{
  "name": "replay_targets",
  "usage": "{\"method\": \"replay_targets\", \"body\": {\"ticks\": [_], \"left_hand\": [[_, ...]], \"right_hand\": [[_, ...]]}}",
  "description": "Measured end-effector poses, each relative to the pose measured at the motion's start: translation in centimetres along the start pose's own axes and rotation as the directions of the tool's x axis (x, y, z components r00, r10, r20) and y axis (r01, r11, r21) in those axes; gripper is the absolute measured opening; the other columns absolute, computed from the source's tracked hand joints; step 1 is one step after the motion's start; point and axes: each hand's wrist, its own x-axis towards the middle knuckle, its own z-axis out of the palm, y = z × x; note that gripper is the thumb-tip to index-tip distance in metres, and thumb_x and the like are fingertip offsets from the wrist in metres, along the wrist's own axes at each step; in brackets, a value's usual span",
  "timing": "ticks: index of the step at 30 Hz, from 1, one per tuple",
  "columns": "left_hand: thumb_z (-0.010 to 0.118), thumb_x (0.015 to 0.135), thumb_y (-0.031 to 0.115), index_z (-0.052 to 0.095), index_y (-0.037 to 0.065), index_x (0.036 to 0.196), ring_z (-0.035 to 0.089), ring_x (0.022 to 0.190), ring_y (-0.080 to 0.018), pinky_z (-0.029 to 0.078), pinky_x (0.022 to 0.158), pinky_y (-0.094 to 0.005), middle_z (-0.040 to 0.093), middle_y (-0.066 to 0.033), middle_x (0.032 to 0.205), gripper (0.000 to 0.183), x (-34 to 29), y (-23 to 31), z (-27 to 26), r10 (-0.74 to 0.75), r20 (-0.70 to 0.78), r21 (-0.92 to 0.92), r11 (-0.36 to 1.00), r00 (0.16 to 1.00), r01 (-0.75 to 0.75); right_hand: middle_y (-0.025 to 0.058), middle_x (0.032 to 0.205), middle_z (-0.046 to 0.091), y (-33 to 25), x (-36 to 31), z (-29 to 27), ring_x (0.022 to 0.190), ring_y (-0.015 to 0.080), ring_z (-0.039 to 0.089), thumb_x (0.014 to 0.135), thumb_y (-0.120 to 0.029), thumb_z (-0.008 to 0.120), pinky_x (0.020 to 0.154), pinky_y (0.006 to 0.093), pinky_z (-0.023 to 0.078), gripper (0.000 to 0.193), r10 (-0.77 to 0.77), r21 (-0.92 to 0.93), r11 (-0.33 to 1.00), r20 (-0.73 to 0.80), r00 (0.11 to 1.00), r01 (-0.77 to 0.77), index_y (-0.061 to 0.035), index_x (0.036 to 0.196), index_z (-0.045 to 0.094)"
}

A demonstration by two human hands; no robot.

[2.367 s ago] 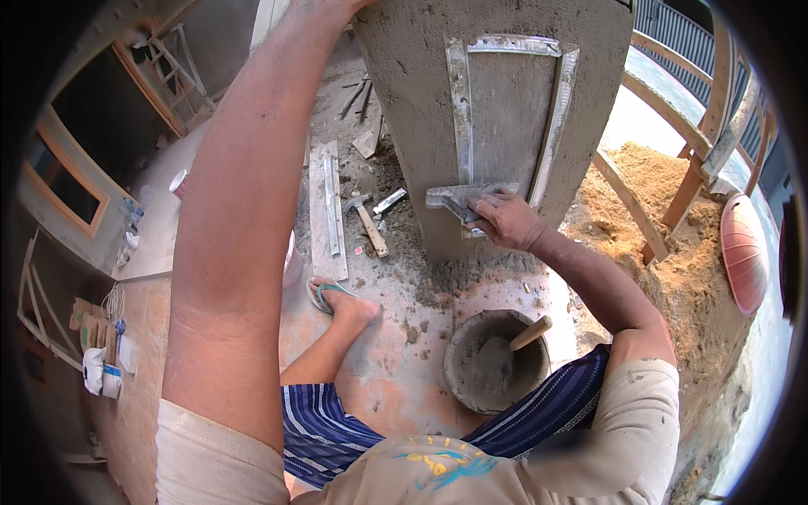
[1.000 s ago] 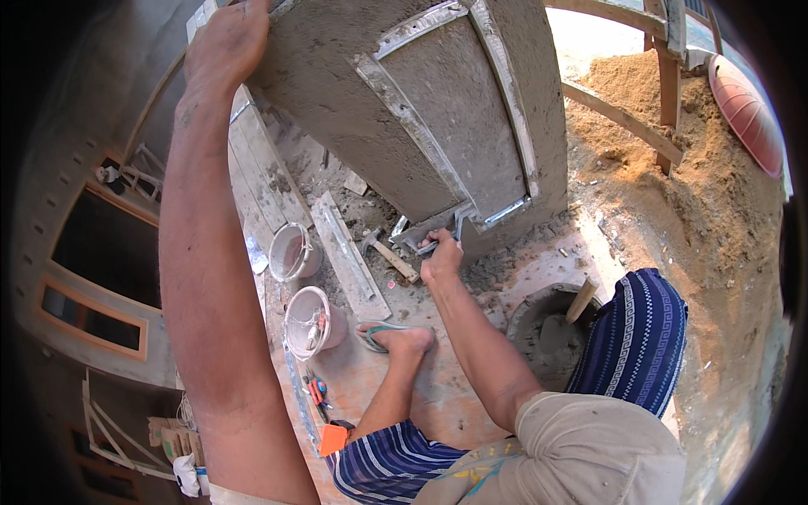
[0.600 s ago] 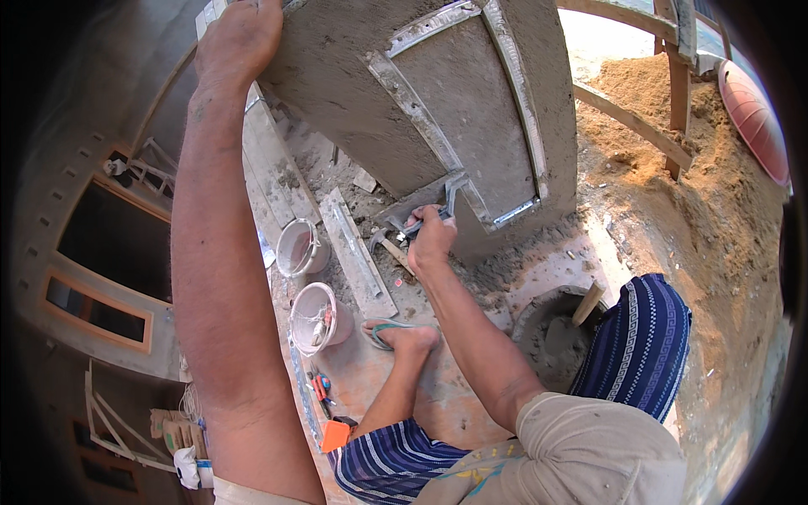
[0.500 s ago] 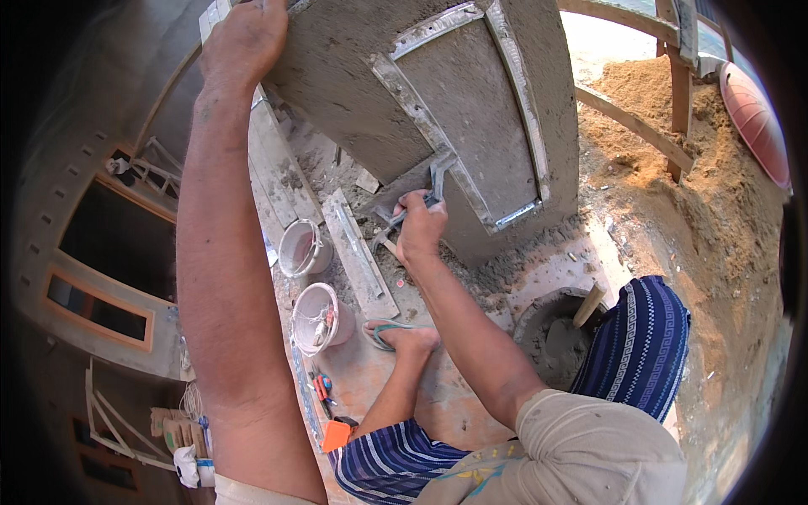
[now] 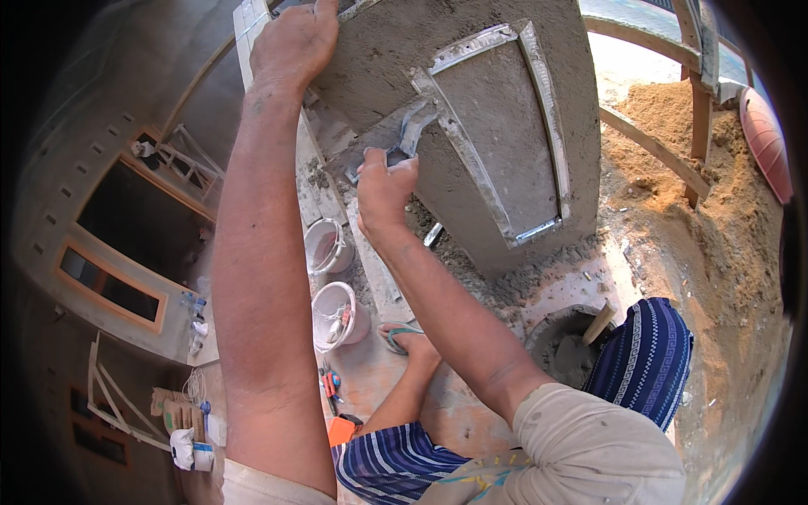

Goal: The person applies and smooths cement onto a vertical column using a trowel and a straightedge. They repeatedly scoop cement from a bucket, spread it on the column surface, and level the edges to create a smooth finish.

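A grey plastered column [image 5: 505,109] stands ahead, its face carrying a raised rectangular frame of pale metal strips [image 5: 465,151]. My right hand [image 5: 387,187] is closed round the handle of a grey plastering trowel [image 5: 410,133]. The trowel lies at the column's left edge, beside the frame's left strip; my hand hides part of it. My left hand [image 5: 295,46] is closed at the column's upper left corner, next to a pale board [image 5: 250,29]. Some of its fingers run past the picture's top edge, and what they grip cannot be made out.
Two pale buckets [image 5: 330,246] stand below on the left, the nearer bucket [image 5: 343,316] holding tools. By my right knee sits a mortar tub [image 5: 547,337] with a wooden handle [image 5: 599,323] in it. Sand [image 5: 665,126] and wooden rails [image 5: 652,147] lie right.
My right hand has moved the trowel up and left, to the column's left edge. My left hand stays at the upper corner. The whole view has shifted slightly.
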Motion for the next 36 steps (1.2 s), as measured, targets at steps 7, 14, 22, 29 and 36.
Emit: {"method": "replay_targets", "body": {"ticks": [7,14,22,29,36], "left_hand": [[0.026,0.106,0.063,0.078,0.006,0.114,0.062,0.121,-0.0474,0.045,0.108,-0.0534,0.070,-0.0293,0.122,0.077,0.1,-0.3,0.3,-0.007,0.037,-0.034,0.999,0.999,0.008],[0.027,0.100,0.076,0.080,0.012,0.117,0.063,0.125,-0.0444,0.043,0.110,-0.0517,0.071,-0.0270,0.124,0.084,1.1,-2.7,0.7,-0.006,0.077,-0.008,1.000,0.997,0.007],[0.023,0.103,0.069,0.077,0.004,0.113,0.066,0.117,-0.0414,0.046,0.105,-0.0534,0.071,-0.0261,0.119,0.085,0.9,-2.2,0.8,0.056,0.104,-0.048,0.998,0.993,-0.052],[0.025,0.110,0.051,0.071,-0.007,0.119,0.060,0.125,-0.0475,0.044,0.110,-0.0529,0.068,-0.0304,0.126,0.074,0.1,-0.6,-0.8,0.063,0.093,-0.072,0.996,0.994,-0.056],[0.035,0.108,0.054,0.072,-0.008,0.116,0.061,0.124,-0.0468,0.045,0.109,-0.0525,0.067,-0.0320,0.125,0.072,-0.6,0.7,-2.3,-0.061,0.196,-0.117,0.990,0.979,0.085]], "right_hand": [[0.0301,0.124,0.060,-4.6,-1.2,5.1,0.115,0.0347,0.062,0.095,-0.013,0.062,0.105,0.0401,0.044,0.052,-0.010,0.014,1.000,0.213,0.977,0.007,0.0151,0.133,0.041],[0.0147,0.101,0.065,-4.9,-2.2,0.6,0.089,0.0205,0.063,0.095,-0.015,0.070,0.082,0.0350,0.051,0.031,0.032,0.018,0.999,0.442,0.896,-0.045,0.0030,0.115,0.054],[0.0117,0.100,0.071,-1.2,-0.3,-16.2,0.087,0.0263,0.067,0.083,-0.009,0.058,0.081,0.0402,0.054,0.027,0.421,0.329,0.679,0.558,0.715,-0.656,-0.0049,0.108,0.067],[0.0132,0.112,0.072,-2.4,0.7,-19.7,0.106,0.0305,0.069,0.084,-0.013,0.056,0.099,0.0450,0.053,0.037,0.430,0.256,0.658,0.644,0.633,-0.708,0.0009,0.116,0.067],[0.0137,0.108,0.072,-4.9,1.6,-21.1,0.098,0.0308,0.069,0.085,-0.011,0.056,0.092,0.0449,0.055,0.034,0.501,0.210,0.727,0.488,0.715,-0.653,0.0007,0.115,0.066]]}}
